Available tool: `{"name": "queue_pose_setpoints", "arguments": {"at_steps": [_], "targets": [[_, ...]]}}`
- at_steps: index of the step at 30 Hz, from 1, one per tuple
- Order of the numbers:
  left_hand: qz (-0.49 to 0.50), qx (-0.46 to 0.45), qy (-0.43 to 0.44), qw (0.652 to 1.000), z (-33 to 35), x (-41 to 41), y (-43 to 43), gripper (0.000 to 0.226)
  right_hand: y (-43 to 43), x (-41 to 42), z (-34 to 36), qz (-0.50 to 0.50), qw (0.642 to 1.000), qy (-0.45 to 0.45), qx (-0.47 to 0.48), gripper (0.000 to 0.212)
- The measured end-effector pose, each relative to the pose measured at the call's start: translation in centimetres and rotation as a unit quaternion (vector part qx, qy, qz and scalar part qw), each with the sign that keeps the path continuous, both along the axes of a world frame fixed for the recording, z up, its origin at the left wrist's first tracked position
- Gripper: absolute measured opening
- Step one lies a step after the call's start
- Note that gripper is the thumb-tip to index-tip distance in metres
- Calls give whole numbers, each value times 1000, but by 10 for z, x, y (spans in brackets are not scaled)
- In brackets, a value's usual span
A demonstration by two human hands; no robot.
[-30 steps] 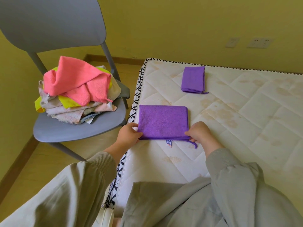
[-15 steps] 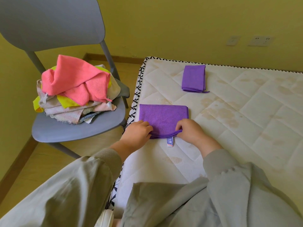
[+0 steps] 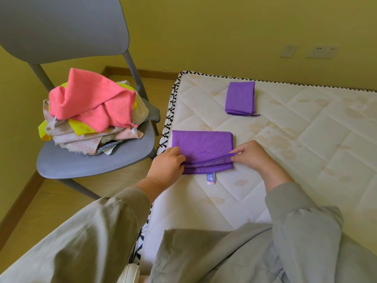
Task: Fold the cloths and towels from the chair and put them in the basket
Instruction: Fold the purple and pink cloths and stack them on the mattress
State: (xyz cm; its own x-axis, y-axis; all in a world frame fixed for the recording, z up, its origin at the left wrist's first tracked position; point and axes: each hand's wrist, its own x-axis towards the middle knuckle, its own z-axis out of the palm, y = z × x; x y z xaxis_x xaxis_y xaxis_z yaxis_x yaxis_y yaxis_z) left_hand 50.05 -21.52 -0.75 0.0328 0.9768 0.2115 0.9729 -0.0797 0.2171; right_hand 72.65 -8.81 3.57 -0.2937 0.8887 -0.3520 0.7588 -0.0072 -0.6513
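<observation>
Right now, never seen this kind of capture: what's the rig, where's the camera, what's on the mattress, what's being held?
There is no robot here. A person works with bare hands, and one wide-angle camera on their head looks forward and down, so you see their own grey sleeves at the bottom. The surface is a bare quilted mattress. On it lie two purple microfiber cloths: a folded one farther away, and a nearer one being folded. The left hand and the right hand each pinch the nearer cloth's top layer at its near edge, lifting it slightly. To the left, a grey chair carries a pile of unfolded cloths, pink on top. No basket is in view.
</observation>
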Motion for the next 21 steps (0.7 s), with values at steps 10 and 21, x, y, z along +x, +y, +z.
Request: {"name": "queue_pose_setpoints", "arguments": {"at_steps": [10, 21], "targets": [[-46, 48, 28, 997, 0, -7, -2, 22, -9, -3, 8, -98, 940, 149, -290, 23], [-92, 116, 39, 988, -2, -11, 1, 10, -2, -23, -2, -127, 961, 234, -71, 31]]}}
